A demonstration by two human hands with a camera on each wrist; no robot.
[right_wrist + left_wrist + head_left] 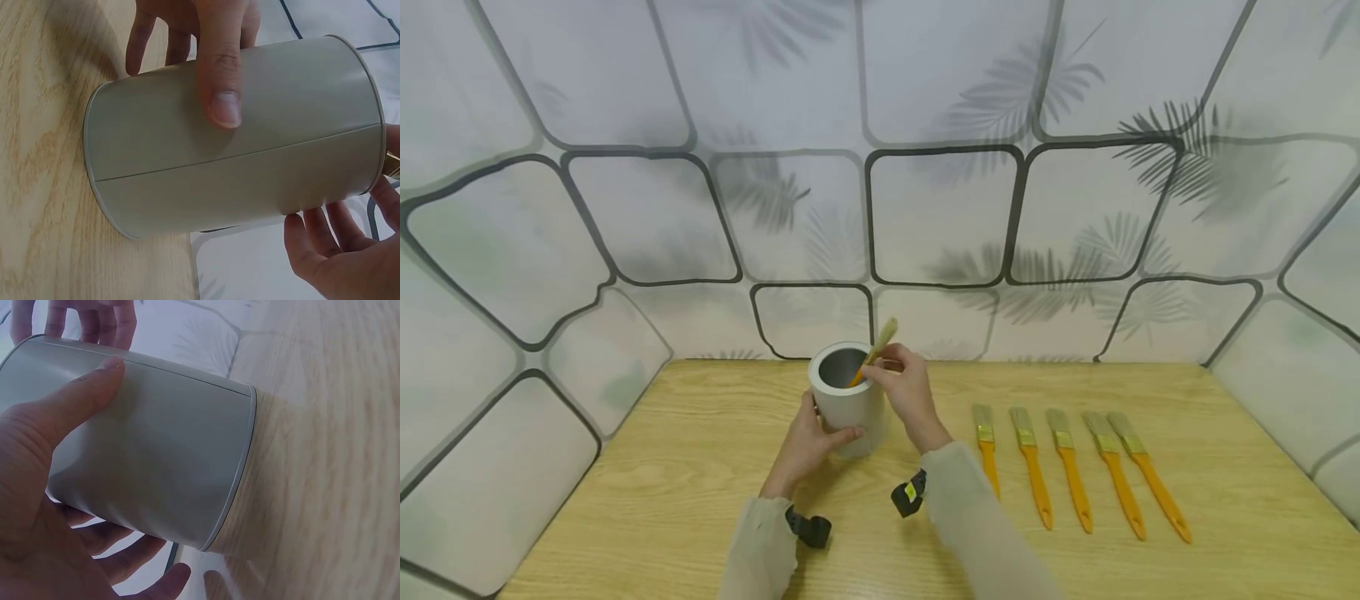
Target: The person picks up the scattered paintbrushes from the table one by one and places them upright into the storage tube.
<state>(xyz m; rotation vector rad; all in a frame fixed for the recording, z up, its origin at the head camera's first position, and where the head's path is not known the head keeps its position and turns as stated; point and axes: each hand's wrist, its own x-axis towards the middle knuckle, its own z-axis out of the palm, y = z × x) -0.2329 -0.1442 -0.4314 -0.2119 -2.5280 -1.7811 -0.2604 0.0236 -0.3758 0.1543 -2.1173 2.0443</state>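
A pale grey cylindrical holder [850, 412] stands at the back of the table, its open mouth turned toward the head camera. My left hand [808, 446] grips its side; in the left wrist view the thumb [81, 400] lies along the wall and the other fingers reach round below. At the rim, my right hand [910, 396] pinches a paintbrush [885, 336], bristles up, its orange handle slanting down into the mouth. In the right wrist view, fingers of the right hand [350, 253] are right at the holder's wall [250, 169]. The handle's lower end is hidden inside.
Several paintbrushes [1071, 475] with orange handles lie in a row on the wooden table [647, 492] to the right, bristles pointing away. The nearest one [985, 442] is partly hidden by the right sleeve. A patterned wall covering [940, 217] rises behind the table edge.
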